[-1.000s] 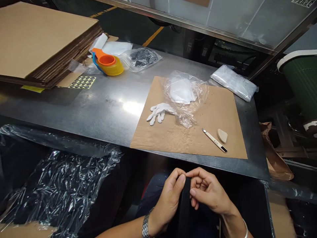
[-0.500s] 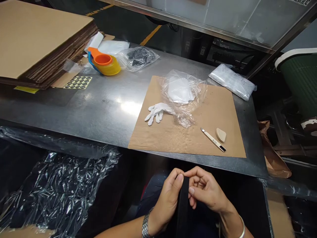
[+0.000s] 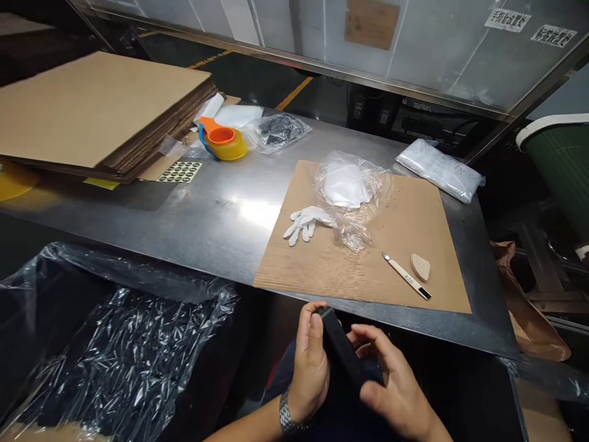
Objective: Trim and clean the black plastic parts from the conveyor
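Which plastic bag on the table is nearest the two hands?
The crumpled clear bag by the white glove; the bag with black contents and the bag with writing both lie farther back.

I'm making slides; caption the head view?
Left hand and right hand hold a black piece beside a metal table bearing cardboard.

Through the head camera I read A26 on the knife handle (image 3: 407, 276) at near right. I read 15 on the plastic-wrapped pack (image 3: 440, 170) at far right. On the far panel (image 3: 427, 49) I located two Chinese-character labels (image 3: 507, 19), partly blurred; the left one began 手指. The sticker sheet (image 3: 180, 172) at far left bore print too small to read.
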A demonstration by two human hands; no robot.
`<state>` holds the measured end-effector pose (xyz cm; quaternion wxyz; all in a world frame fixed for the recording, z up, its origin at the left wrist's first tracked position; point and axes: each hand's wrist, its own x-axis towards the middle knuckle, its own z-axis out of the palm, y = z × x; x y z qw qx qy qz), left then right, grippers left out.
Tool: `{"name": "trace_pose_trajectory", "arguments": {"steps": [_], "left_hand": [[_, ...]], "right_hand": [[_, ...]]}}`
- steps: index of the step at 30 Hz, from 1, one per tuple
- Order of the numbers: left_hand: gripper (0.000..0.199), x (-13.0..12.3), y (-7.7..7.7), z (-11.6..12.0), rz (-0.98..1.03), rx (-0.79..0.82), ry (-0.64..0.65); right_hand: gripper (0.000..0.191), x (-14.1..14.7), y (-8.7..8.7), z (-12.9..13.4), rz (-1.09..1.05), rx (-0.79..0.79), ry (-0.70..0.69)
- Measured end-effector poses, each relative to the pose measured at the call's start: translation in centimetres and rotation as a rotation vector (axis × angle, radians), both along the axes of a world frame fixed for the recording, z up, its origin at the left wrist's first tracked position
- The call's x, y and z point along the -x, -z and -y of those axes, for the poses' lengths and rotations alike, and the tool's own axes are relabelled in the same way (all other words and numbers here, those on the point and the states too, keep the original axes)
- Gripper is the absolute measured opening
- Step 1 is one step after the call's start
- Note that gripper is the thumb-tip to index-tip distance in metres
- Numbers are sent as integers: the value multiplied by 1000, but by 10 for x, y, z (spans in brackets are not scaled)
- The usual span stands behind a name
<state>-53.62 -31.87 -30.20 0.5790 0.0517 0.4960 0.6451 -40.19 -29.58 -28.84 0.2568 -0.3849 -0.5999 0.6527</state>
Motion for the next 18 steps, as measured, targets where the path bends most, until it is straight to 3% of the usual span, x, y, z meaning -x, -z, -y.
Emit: {"name": "trace_pose_trajectory", "arguments": {"steps": [2,4,8,11,14,18], "left_hand": [[34,2,1,0,23,-63,-74],[34,5,-1,2,73,-93,-84],[44,11,-7,5,143,-91,135],[41,15,-7,8,174,-61,338],[40,17,-6,12,172,-18,487],[40,19,-8,16,89,-76,580]], "right_hand": [[48,-4,-1,-1,143,-122,-93],[33,-9,-1,-3,260,-202,-85],[37,-24,-3,-15,333,-436,100],[41,-34,-10,-23,351,-655,120],[41,-39,-16,-28,347,-689,89],[41,-40,-16,-32,299,-640,88]]}}
